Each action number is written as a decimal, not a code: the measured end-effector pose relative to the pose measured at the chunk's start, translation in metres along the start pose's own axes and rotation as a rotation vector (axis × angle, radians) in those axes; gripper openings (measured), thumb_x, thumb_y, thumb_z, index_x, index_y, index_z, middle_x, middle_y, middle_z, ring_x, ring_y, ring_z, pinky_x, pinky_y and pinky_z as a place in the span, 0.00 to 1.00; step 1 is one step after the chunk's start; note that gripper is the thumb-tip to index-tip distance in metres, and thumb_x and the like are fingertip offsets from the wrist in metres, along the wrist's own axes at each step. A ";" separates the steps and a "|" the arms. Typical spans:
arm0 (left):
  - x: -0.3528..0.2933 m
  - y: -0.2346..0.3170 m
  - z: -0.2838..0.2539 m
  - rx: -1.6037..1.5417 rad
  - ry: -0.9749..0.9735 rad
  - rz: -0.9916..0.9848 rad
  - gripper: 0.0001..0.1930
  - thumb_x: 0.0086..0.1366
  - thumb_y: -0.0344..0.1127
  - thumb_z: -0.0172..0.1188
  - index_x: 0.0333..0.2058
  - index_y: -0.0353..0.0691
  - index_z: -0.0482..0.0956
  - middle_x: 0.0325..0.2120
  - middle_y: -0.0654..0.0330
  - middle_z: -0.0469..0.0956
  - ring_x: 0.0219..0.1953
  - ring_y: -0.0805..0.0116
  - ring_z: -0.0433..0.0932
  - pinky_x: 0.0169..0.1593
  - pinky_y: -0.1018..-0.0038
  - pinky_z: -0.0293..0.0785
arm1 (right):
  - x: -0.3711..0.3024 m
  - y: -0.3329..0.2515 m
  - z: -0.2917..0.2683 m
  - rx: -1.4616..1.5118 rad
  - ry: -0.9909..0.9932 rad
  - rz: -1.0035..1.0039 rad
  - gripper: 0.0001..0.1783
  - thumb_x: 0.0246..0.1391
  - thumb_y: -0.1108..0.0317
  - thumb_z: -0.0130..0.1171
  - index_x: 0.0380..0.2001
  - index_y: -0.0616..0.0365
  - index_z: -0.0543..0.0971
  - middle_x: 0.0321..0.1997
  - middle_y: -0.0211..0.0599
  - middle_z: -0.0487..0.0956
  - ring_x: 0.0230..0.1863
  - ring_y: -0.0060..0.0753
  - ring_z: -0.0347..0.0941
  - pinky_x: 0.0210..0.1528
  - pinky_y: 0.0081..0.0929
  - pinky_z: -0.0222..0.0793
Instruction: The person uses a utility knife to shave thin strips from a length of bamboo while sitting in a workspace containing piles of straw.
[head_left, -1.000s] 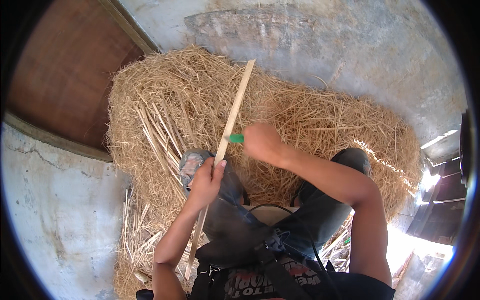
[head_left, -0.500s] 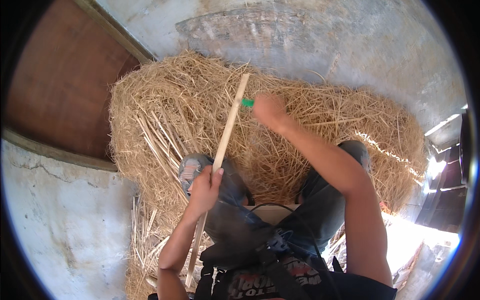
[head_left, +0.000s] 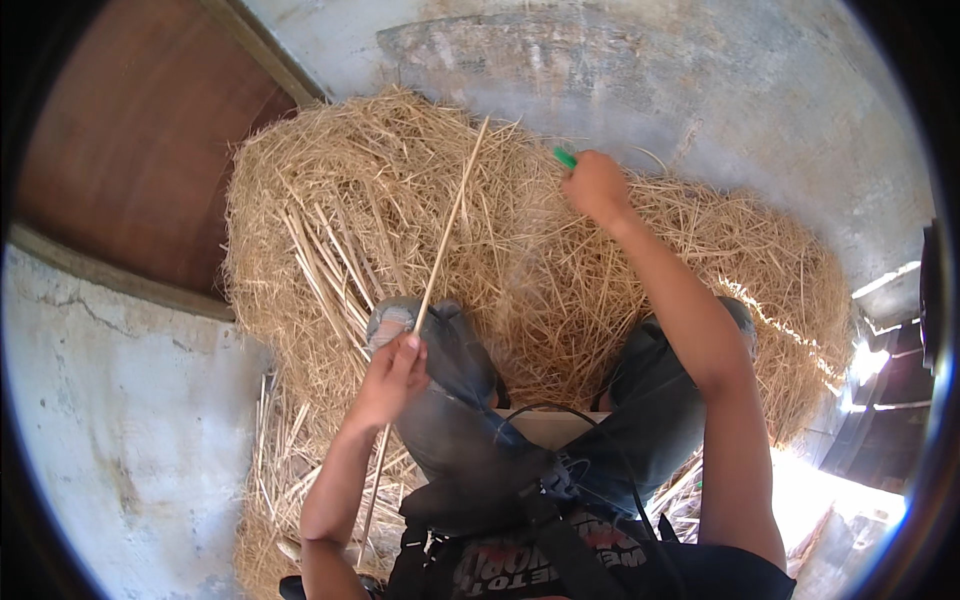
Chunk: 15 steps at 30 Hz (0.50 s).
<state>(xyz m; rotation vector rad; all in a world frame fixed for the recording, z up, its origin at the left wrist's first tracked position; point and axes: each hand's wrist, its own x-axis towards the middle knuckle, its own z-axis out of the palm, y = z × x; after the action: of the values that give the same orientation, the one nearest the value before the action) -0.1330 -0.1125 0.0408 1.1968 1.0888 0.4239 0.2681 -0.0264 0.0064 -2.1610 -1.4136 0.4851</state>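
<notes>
My left hand (head_left: 393, 380) is closed round a long, pale bamboo strip (head_left: 450, 226) above my left knee. The strip runs tilted from beside my left forearm up over the straw, its thin edge towards me. Off to the right of the strip's far end, my right hand (head_left: 597, 188) is closed on a small green-handled tool (head_left: 565, 157). A short green part sticks out of the fist, apart from the strip. My fingers hide the rest of the tool, so its working end cannot be made out.
Loose straw (head_left: 330, 150) lies heaped before and around my legs. Several pale strips (head_left: 325, 262) rest on it at the left. A grey wall (head_left: 600, 60) stands behind, with a brown panel (head_left: 150, 150) at the left. A black cable (head_left: 620, 460) loops over my lap.
My right hand has moved up and to the right, away from the strip, with the green tool in it. The strip has turned from its broad face to its thin edge in my left hand.
</notes>
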 end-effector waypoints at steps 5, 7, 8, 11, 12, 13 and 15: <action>0.014 0.014 0.001 -0.277 -0.104 -0.151 0.23 0.76 0.61 0.48 0.36 0.45 0.66 0.17 0.72 0.54 0.14 0.83 0.51 0.16 0.80 0.43 | -0.069 -0.060 0.046 0.016 -0.158 -0.401 0.07 0.45 0.69 0.64 0.24 0.64 0.82 0.24 0.52 0.80 0.29 0.52 0.82 0.34 0.47 0.78; 0.017 0.013 0.004 -0.293 -0.101 -0.172 0.22 0.76 0.60 0.48 0.36 0.45 0.66 0.17 0.72 0.54 0.13 0.83 0.50 0.16 0.80 0.42 | -0.100 -0.084 0.052 0.021 -0.235 -0.463 0.08 0.44 0.70 0.64 0.26 0.64 0.83 0.25 0.53 0.81 0.30 0.54 0.82 0.36 0.48 0.79; 0.017 0.013 0.005 -0.300 -0.097 -0.184 0.22 0.76 0.60 0.48 0.36 0.46 0.65 0.17 0.72 0.54 0.13 0.82 0.50 0.15 0.80 0.42 | -0.106 -0.090 0.060 -0.007 -0.236 -0.493 0.07 0.45 0.70 0.64 0.26 0.64 0.83 0.25 0.51 0.81 0.28 0.53 0.82 0.34 0.48 0.79; 0.023 0.015 0.015 -0.306 -0.140 -0.184 0.22 0.77 0.59 0.47 0.36 0.45 0.65 0.17 0.72 0.54 0.13 0.82 0.49 0.16 0.80 0.43 | -0.108 -0.087 0.072 -0.071 -0.236 -0.504 0.07 0.49 0.70 0.64 0.27 0.63 0.83 0.23 0.48 0.81 0.26 0.49 0.82 0.32 0.46 0.79; 0.026 0.013 0.018 -0.280 -0.130 -0.180 0.21 0.77 0.58 0.47 0.36 0.45 0.65 0.17 0.72 0.54 0.13 0.82 0.49 0.16 0.79 0.43 | -0.103 -0.084 0.070 -0.072 -0.241 -0.470 0.06 0.49 0.70 0.63 0.27 0.64 0.83 0.22 0.48 0.80 0.26 0.47 0.82 0.31 0.45 0.79; 0.026 0.008 0.019 -0.254 -0.111 -0.177 0.21 0.77 0.58 0.47 0.36 0.45 0.65 0.17 0.72 0.54 0.13 0.82 0.49 0.16 0.79 0.43 | -0.096 -0.081 0.070 -0.066 -0.250 -0.440 0.06 0.49 0.71 0.63 0.27 0.64 0.83 0.22 0.48 0.80 0.26 0.46 0.82 0.31 0.44 0.79; 0.026 0.005 0.024 -0.207 -0.114 -0.164 0.21 0.78 0.58 0.46 0.36 0.45 0.65 0.17 0.72 0.54 0.13 0.82 0.50 0.16 0.79 0.44 | -0.068 -0.062 0.070 -0.066 -0.232 -0.367 0.06 0.49 0.73 0.62 0.26 0.66 0.82 0.21 0.48 0.79 0.24 0.46 0.81 0.29 0.43 0.78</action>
<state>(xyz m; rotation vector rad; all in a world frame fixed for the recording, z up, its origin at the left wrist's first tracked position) -0.0996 -0.1032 0.0327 0.9307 1.0098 0.3283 0.1576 -0.0532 -0.0122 -1.8763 -1.9280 0.5669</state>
